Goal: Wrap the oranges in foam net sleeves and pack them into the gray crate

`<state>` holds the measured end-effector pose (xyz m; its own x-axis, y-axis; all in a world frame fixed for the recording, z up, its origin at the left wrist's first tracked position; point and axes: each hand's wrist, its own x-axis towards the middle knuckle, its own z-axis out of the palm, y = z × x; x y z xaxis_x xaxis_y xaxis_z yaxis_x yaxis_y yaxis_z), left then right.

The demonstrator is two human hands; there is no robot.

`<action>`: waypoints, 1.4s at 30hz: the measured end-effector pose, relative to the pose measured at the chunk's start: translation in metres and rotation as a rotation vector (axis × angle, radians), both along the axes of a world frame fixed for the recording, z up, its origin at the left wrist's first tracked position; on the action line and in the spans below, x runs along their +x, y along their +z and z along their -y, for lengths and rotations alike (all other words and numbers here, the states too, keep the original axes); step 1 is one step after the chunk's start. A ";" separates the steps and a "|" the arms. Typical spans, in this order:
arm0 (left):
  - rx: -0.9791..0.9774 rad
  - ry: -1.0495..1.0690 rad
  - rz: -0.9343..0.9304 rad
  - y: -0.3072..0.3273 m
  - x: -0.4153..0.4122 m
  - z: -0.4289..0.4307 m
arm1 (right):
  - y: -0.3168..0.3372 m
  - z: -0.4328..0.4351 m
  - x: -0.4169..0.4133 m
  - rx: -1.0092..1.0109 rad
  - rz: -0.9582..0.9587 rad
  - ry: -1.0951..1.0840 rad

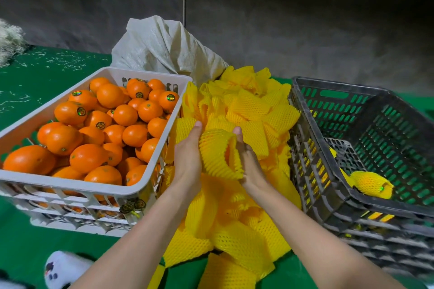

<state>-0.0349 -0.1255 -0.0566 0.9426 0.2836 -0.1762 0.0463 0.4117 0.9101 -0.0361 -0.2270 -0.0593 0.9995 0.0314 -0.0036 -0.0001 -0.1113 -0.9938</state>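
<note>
Oranges (110, 95) sit piled in the white crate (70, 189) at left, a wrapped one (373, 184) in the gray crate (312, 164) at right, while left hand (187, 157) and right hand (250, 162) both grip a sleeve (216, 155) mid-frame; yank unevenly and that net could tear or slip.

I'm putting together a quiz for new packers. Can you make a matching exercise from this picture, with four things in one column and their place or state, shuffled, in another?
Things:
1. white crate
2. gray crate
3. woven sack
4. foam net sleeve

Place or state:
A. gripped by the left hand and right hand
B. behind the pile of sleeves
C. full of bare oranges
D. holds a sleeved orange

Pairs: 1-C, 2-D, 3-B, 4-A
</note>
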 end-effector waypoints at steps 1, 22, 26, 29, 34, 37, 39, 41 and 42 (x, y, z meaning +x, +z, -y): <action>0.078 0.053 0.024 -0.001 0.002 -0.002 | 0.000 -0.001 -0.001 -0.033 0.001 -0.020; 0.248 0.005 0.149 -0.005 -0.001 -0.002 | -0.006 0.006 -0.003 0.567 -0.155 0.112; 0.002 -0.447 -0.177 0.002 -0.005 -0.014 | 0.006 0.010 -0.009 0.258 0.032 -0.052; -0.229 -0.645 -0.222 0.008 -0.012 -0.014 | 0.009 0.011 -0.013 0.136 0.134 -0.093; -0.232 -0.675 -0.170 0.009 -0.008 -0.010 | 0.011 0.013 -0.011 0.025 0.210 -0.147; -0.171 -0.697 -0.178 0.005 -0.008 -0.013 | 0.011 0.015 -0.011 -0.014 0.284 -0.138; -0.140 -0.711 -0.193 0.004 -0.008 -0.015 | 0.008 0.017 -0.010 -0.031 0.312 -0.112; -0.127 -0.724 -0.178 0.003 -0.009 -0.015 | 0.007 0.019 -0.008 -0.030 0.307 -0.062; -0.136 -0.726 -0.165 0.003 -0.010 -0.015 | 0.005 0.019 -0.006 -0.021 0.298 -0.047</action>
<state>-0.0445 -0.1100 -0.0539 0.8429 -0.4324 -0.3201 0.4796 0.3344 0.8112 -0.0421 -0.2464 -0.0545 0.9569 -0.0118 0.2902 0.2858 -0.1390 -0.9481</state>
